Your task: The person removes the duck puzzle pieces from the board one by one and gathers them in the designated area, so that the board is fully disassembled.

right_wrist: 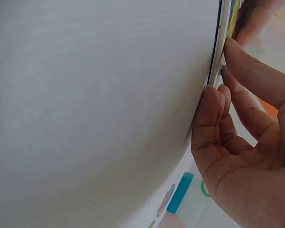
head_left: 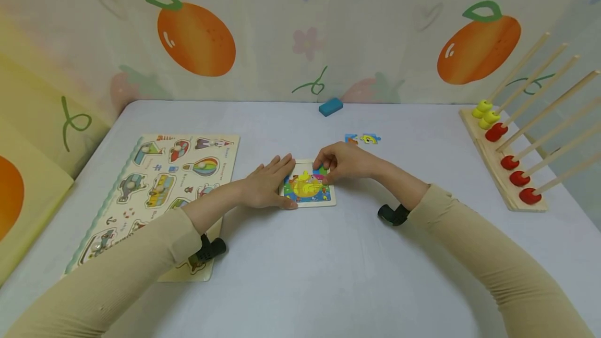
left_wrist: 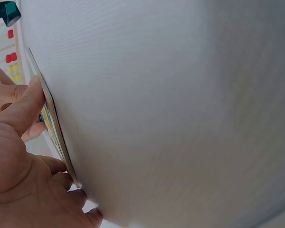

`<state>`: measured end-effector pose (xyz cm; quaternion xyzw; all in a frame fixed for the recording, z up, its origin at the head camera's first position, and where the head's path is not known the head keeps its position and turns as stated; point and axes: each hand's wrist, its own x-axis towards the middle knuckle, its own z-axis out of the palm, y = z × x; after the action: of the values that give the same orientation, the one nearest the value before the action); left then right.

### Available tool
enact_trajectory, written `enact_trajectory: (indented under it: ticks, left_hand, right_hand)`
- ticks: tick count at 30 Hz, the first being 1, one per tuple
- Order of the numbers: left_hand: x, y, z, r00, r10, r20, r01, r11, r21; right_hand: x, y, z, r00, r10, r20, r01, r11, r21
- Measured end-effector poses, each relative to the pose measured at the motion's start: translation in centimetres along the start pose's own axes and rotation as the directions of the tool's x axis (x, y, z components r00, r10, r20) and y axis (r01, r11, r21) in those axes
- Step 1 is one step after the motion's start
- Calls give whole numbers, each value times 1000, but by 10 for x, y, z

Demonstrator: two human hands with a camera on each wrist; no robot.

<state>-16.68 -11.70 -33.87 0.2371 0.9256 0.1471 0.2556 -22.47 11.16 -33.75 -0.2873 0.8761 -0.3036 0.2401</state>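
Steadying a small jigsaw board (head_left: 310,186) near the middle of the table (head_left: 300,265), a person's left hand (head_left: 267,184) lies flat with straight fingers against the board's left edge, while the right hand (head_left: 345,161) curls its fingertips on a piece at the board's far right corner. Done well, the step seems to call for the left palm to hold the frame from sliding and for the right fingers to press the piece down level, not at a slant. Two loose puzzle pieces (head_left: 362,139) wait just beyond the board, toward the far edge. A wooden peg puzzle (head_left: 155,192) of vehicles lies by the table's left edge, a bead abacus (head_left: 512,155) stands along the right edge, and a blue block (head_left: 331,107) rests at the far edge beneath a fruit-printed curtain (head_left: 197,40).
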Motion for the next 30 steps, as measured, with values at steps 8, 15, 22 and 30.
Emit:
enact_trajectory:
  ticks: [8,15,22,30]
  left_hand:
    - [-1,1,0,1000,-1,0,1,1000,3]
    - [0,1,0,1000,-1,-3,1,1000,-1]
    - [0,1,0,1000,-3,-2,3,1000,3]
    - [0,1,0,1000,-3,-5,3,1000,3]
  right_hand:
    - [2,1,1,999,-13,-44,10,997,-74]
    - [0,-3,1,998,-6,-65,-2,992,-128]
    - [0,-2,2,997,-9,-71,-1,991,-133]
    - [1,-2,4,997,-21,-69,11,991,-135]
